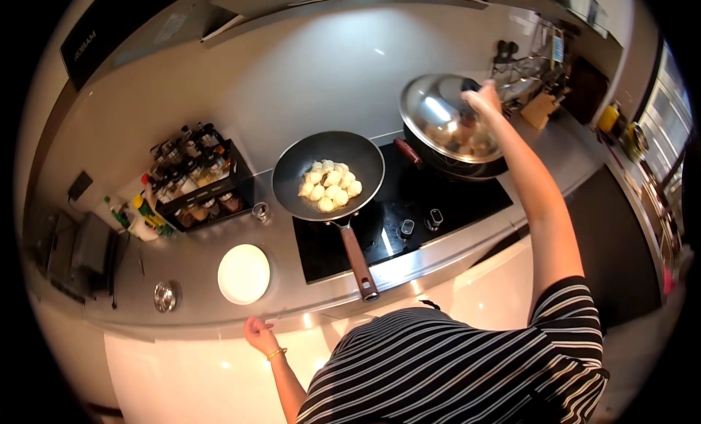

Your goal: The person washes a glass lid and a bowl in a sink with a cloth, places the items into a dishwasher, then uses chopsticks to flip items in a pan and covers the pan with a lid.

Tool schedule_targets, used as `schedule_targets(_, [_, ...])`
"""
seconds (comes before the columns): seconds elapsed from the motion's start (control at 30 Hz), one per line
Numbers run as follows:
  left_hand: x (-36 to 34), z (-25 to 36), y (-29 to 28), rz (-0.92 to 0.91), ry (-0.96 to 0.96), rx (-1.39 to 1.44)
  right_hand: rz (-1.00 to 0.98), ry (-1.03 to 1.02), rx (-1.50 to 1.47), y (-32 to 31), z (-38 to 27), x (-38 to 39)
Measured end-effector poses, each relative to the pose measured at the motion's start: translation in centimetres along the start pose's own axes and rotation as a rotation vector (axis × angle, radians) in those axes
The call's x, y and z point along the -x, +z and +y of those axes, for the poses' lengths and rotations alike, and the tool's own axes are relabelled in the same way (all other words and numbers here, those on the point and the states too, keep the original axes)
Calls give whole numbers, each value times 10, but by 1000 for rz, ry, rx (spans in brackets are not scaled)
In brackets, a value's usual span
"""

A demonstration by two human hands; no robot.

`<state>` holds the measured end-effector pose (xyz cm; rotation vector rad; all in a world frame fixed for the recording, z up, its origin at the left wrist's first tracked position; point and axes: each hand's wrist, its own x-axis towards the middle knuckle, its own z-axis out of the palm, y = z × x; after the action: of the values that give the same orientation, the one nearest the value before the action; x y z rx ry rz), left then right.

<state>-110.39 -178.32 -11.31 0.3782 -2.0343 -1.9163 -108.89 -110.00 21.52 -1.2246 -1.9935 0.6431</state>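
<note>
Right hand (483, 101) grips steel lid (438, 121) by its knob (469, 84), 1-2 o'clock, over dark pan (454, 169). Left hand (261, 335), 7 o'clock: looks empty, loosely curled. Firm grip, small tilt, drips over pan.

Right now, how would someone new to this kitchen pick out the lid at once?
Find the black cooktop. At its back right, above a dark pan, the right hand grips the lid at its top. It's the broad, shiny metal dome; the frying pan to its left is uncovered, with pale dumplings inside.
</note>
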Motion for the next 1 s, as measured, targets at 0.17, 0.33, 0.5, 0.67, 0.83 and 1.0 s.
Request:
schedule_targets(0.17, [84,69,95,-346,-68,80,-39,27,9,14,81,-39])
schedule_targets(0.33, [136,127,138,-481,-7,115,-143,-4,39,22,96,-32])
schedule_targets(0.5, [147,149,147,-491,34,65,-148,-18,49,27,106,-15])
schedule_targets(0.67, [151,152,161,-456,47,113,-176,-43,-23,12,125,-17])
schedule_targets(0.83, [150,191,146,-418,301,-297,50,-294,51,35,105,11])
schedule_targets(1.0, [198,246,175,-555,519,-219,300,-503,-128,-19,171,58])
